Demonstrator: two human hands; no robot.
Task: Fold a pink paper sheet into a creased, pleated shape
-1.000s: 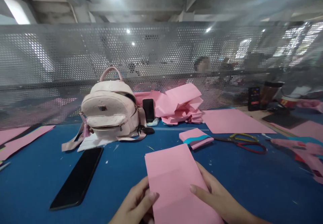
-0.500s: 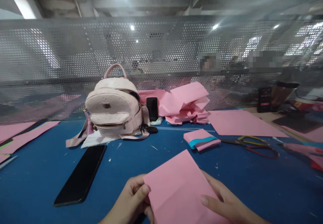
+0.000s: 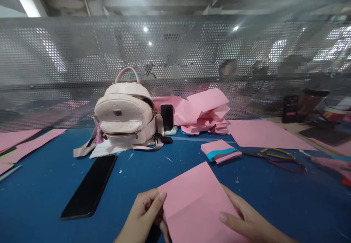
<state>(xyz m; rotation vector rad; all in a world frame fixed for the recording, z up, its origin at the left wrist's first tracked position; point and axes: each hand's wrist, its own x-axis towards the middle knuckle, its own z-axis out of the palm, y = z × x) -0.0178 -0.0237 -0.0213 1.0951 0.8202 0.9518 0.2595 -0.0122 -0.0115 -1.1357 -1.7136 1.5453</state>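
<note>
Well, far to the left of the grip, some pink strips (image 3: 35, 144) are lying on the blue table (image 3: 41, 195). Closer in, but apart from the left hand (image 3: 146, 213), a big black phone (image 3: 89, 187) is lying flat, and beyond it a pale pink bag (image 3: 126, 106) is standing. The left hand is pinching the pink paper (image 3: 199, 202) by its left edge, near the far corner, with the thumb on top and the fingers tucking under. Between the two hands, the paper is sitting at a slant, and its near end is running out of view. It is looking very light and a little stiff, so it is probably needing only a soft pinch. A faint line is crossing it, and I am guessing it is bending most easily there, while a hard squeeze could be leaving new creases. It is not looking slippery. The two side edges are seeming the best places for holding, with flat thumbs above and fingers helping below. Just past the paper, a small pink packet (image 3: 216, 148) with a blue band is lying. The right hand (image 3: 246, 219) is gripping the right edge, thumb on top, its fingers mostly hiding behind, so both hands are clamping the paper. Beyond the right hand, scissors (image 3: 264, 154) are resting near the packet.
</note>
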